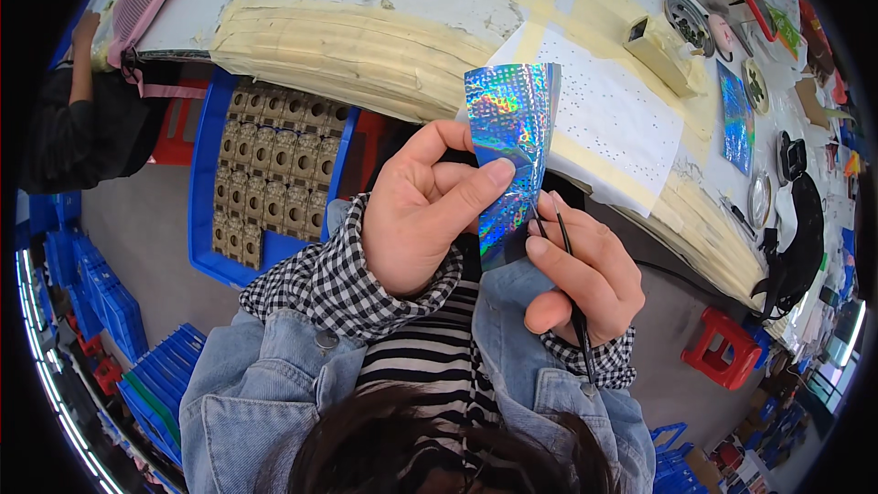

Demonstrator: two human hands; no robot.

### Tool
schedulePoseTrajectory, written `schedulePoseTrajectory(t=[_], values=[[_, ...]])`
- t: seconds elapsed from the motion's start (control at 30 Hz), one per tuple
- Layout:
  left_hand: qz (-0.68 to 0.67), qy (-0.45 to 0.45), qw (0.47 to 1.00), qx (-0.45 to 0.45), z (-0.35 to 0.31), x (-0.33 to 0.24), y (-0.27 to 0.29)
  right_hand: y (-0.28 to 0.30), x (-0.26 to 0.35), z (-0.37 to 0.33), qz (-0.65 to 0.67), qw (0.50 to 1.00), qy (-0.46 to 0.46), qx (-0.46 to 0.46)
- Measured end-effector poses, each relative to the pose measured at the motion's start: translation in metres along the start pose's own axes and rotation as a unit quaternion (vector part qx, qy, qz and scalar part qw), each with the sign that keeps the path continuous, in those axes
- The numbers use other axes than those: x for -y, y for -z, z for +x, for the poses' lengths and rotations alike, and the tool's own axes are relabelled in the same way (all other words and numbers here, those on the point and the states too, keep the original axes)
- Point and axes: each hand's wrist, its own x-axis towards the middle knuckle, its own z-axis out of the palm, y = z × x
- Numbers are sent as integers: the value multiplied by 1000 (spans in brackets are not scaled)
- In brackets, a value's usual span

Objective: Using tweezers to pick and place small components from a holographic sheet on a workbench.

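Near the table's front edge, my left hand (425, 206) pinches a shiny blue holographic sheet (508, 119), its thumb pressed on the front and its fingers behind. The sheet is bent lengthwise and carries rows of small marks. My right hand (585, 265) is closed round a pair of black tweezers (579, 325), which slant up from the palm. Their slim tips reach the lower right edge of the sheet. Whether the tips grip anything is too small to tell.
A white sheet of dotted paper (617, 119) is taped to the table beyond my hands. A yellowish block (660, 55) and another holographic sheet (734, 119) lie to the right. Left below stands a blue crate (203, 192) of moulded parts. Another person's arm (82, 64) shows far left; a red stool (722, 348) stands right.
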Motion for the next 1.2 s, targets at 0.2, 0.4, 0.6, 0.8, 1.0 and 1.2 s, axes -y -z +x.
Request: schedulePoseTrajectory(t=[0.2, 0.4, 0.6, 0.8, 1.0, 1.2], values=[[6, 17, 1000, 8, 4, -1, 1, 1, -2, 0, 0, 1000, 0, -5], [-15, 18, 1000, -20, 11, -8, -3, 2, -6, -3, 40, 998, -25, -35], [-10, 2, 1000, 22, 13, -19, -7, 8, -11, 13, -25, 999, 24, -2], [1, -9, 1000, 12, 21, -29, -8, 4, -12, 17, 54, 995, -29, -81], [8, -21, 1000, 8, 25, -27, -10, 10, -7, 27, -52, 997, -16, -59], [28, -1, 1000, 12, 26, -28, -7, 3, -9, 26, -59, 995, -27, -76]])
